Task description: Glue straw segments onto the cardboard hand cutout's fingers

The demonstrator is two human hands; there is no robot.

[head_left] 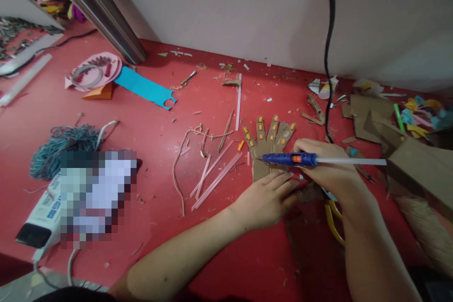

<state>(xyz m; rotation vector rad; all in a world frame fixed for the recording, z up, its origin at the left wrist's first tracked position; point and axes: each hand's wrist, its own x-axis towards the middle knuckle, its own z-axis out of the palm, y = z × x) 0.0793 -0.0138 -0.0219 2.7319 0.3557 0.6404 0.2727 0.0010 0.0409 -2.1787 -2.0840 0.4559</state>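
A cardboard cutout shaped like a hand (261, 151) lies on the red table, with short orange tube pieces (261, 128) along its fingers. My left hand (265, 198) rests flat over its lower edge, fingers stretched out toward the right. Above the cutout, my right hand (323, 167) is wrapped round a blue hot glue gun (272, 159). The gun's nozzle points left at the cutout's palm, and a clear glue stick (354, 162) juts from its back. My right fingers partly hide behind the gun.
Pink straws (219, 179) and twine (174, 170) lie left of the cutout. Yellow-handled scissors (334, 222) sit under my right forearm. A black cable (331, 47) hangs behind. Cardboard scraps (368, 113) are at right; blue-grey yarn (67, 146) and a white box (47, 205) at left.
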